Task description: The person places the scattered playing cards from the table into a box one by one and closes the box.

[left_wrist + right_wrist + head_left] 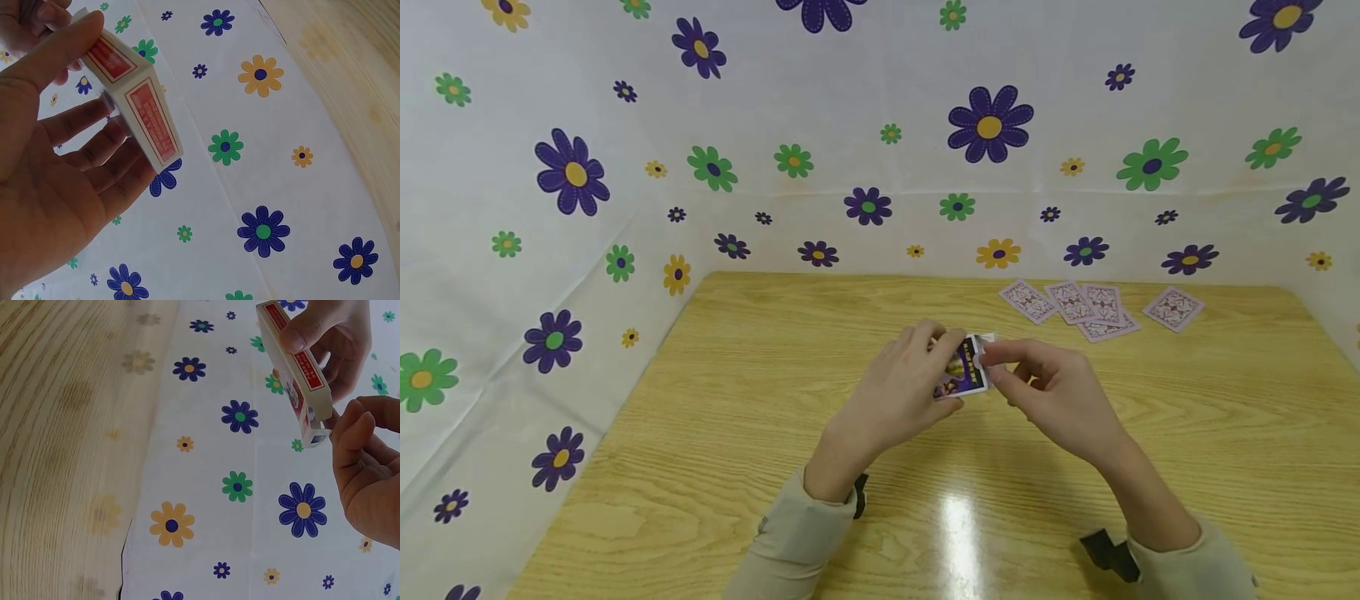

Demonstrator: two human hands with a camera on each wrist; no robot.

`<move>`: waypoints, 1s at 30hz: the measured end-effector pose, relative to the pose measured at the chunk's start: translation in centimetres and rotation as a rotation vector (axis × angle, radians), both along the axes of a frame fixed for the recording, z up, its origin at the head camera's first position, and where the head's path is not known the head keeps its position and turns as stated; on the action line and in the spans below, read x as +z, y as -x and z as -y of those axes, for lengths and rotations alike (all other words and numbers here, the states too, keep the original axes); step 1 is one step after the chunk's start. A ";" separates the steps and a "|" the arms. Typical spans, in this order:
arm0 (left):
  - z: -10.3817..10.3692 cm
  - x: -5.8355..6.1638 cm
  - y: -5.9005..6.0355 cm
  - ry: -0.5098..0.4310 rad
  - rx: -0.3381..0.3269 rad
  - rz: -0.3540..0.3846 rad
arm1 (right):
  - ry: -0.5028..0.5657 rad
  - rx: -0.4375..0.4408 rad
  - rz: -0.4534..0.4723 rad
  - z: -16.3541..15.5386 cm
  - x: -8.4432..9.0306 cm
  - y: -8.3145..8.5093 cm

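Observation:
A small card box point(958, 371) with a dark purple and yellow printed face is held up over the table. My left hand point(898, 387) grips it by its edges, thumb on one side and fingers on the other. In the left wrist view the white box point(147, 115) shows red printed panels on its narrow sides. The end flap point(317, 436) stands out from the box's end in the right wrist view. My right hand point(1052, 387) is at that end, its bent index finger and thumb pinching at the flap. What lies inside the box is hidden.
Several playing cards point(1101, 304) lie face down near the table's back edge, some overlapping. One card point(1173, 309) lies apart to their right. The wooden table point(715, 433) meets a white flowered cloth point(850, 100) hanging behind and at the sides.

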State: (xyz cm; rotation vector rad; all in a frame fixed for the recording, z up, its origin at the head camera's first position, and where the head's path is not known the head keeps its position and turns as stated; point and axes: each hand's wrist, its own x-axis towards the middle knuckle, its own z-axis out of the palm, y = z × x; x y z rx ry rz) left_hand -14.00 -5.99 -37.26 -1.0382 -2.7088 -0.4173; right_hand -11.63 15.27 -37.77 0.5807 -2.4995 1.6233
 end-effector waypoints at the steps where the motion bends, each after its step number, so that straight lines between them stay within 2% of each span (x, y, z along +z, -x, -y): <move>1: 0.0 0.0 0.0 0.003 0.002 0.000 | 0.001 0.002 0.002 0.0 0.0 0.0; 15: 0.2 0.1 0.2 0.005 0.028 0.043 | -0.002 0.017 0.036 -0.1 0.1 -0.1; 19: 0.4 0.1 0.3 -0.005 0.038 0.043 | 0.003 0.020 0.013 -0.4 0.1 0.0; 30: 0.8 0.3 0.6 -0.016 0.065 0.048 | -0.034 -0.053 -0.032 -2.0 0.0 0.7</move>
